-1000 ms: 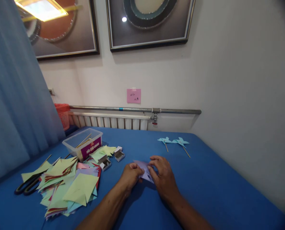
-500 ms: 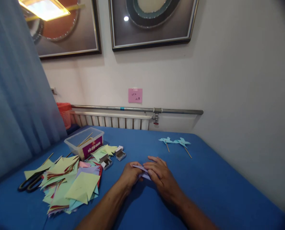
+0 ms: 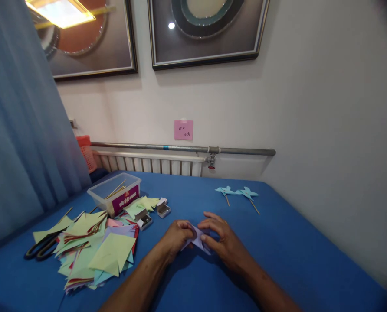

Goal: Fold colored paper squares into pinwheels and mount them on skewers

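Observation:
A piece of purple paper (image 3: 198,239) is held over the blue table cover, its corners bent and folded. My left hand (image 3: 178,237) pinches its left side between thumb and fingers. On the right side, the thumb and curled fingers of my right hand (image 3: 220,236) close on the paper's edge. Two light blue paper pinwheels (image 3: 226,190) on thin sticks lie beyond my right hand. Left of my hands are two small open boxes (image 3: 144,219) with small metal pieces inside.
At left lies a heap of coloured paper sheets (image 3: 112,253) beside black-handled scissors (image 3: 44,247). Behind it stands a clear plastic box (image 3: 115,195) holding thin sticks. A blue curtain (image 3: 27,130) hangs at left; a radiator (image 3: 151,162) and pipe run along the wall.
The purple paper has turned from nearly edge-on to show its folded face. My right-hand fingers, laid over it before, have drawn back and curled at its right side.

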`<state>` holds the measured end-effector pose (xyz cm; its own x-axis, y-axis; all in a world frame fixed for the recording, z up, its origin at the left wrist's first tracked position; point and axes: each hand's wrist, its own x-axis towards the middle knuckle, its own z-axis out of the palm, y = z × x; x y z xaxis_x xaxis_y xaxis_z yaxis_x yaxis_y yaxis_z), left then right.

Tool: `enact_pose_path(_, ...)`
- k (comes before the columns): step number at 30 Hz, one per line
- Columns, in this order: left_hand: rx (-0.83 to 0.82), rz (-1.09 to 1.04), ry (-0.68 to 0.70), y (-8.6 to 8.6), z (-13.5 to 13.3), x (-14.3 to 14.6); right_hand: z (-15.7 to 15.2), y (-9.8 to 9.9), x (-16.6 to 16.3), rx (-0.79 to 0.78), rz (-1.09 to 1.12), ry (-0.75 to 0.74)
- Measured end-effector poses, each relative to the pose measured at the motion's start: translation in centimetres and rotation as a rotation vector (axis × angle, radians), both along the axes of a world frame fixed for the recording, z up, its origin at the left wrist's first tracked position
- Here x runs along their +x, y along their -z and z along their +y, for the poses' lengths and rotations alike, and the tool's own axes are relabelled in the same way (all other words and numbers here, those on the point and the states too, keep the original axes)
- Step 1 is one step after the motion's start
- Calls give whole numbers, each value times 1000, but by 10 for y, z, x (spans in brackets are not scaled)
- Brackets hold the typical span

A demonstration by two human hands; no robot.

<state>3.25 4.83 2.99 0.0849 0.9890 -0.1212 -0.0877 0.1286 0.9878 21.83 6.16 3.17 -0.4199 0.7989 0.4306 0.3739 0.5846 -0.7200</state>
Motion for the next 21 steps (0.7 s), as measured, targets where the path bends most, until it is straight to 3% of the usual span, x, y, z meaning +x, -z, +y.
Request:
enact_pose_path(12,13,-7,26,10,4,1,9,14,-5,30,106,47)
enact_pose_path(21,41,-77,61,11,3,3,12,17,-7,-91,133,79)
